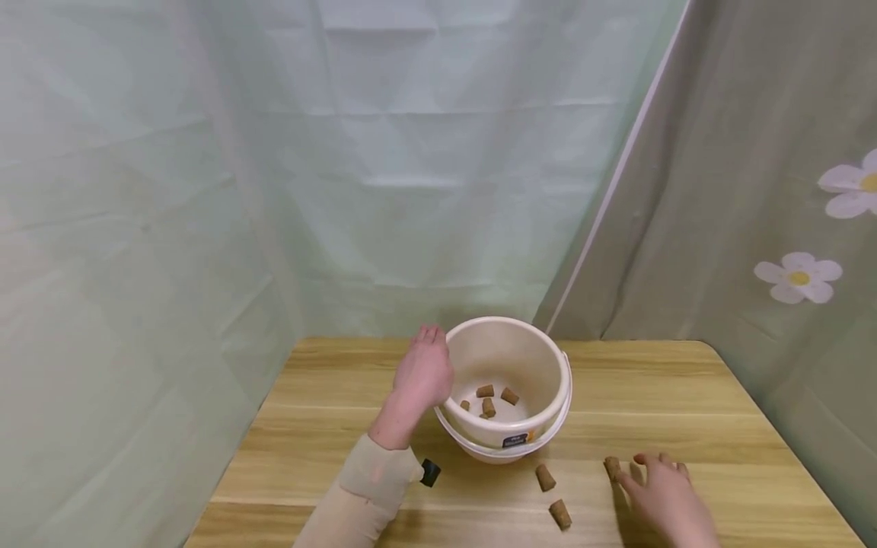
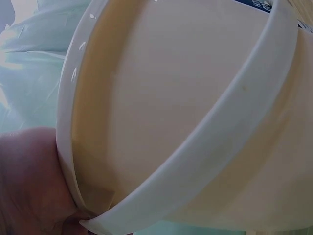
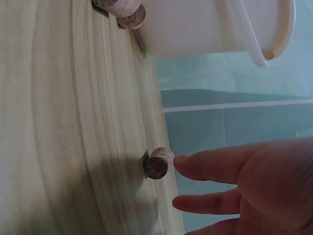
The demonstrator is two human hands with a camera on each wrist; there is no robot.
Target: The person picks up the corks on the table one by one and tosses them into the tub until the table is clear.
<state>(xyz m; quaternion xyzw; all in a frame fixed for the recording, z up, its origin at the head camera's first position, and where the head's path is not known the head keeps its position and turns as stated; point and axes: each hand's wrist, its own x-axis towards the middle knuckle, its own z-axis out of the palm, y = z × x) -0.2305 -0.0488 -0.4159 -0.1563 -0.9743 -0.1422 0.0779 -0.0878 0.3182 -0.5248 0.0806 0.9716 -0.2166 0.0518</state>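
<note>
A cream-white bucket (image 1: 503,430) with a white carrying handle (image 2: 215,132) stands upright on the table. My left hand (image 1: 426,367) grips its left rim, the fingers partly hidden in the head view. Several corks (image 1: 488,407) lie on the bucket's floor. To the right, my right hand (image 1: 664,495) is spread beside a single cork (image 1: 612,468) on the tabletop. In the right wrist view the thumb tip sits right at that cork (image 3: 159,163), and the other fingers reach out apart from it.
Two more corks, a nearer one (image 1: 559,514) and a farther one (image 1: 545,477), lie in front of the bucket. The wooden table (image 1: 308,426) ends at a pale green curtain (image 1: 411,213) behind. A grey-green curtain with daisies (image 1: 798,278) hangs at the right.
</note>
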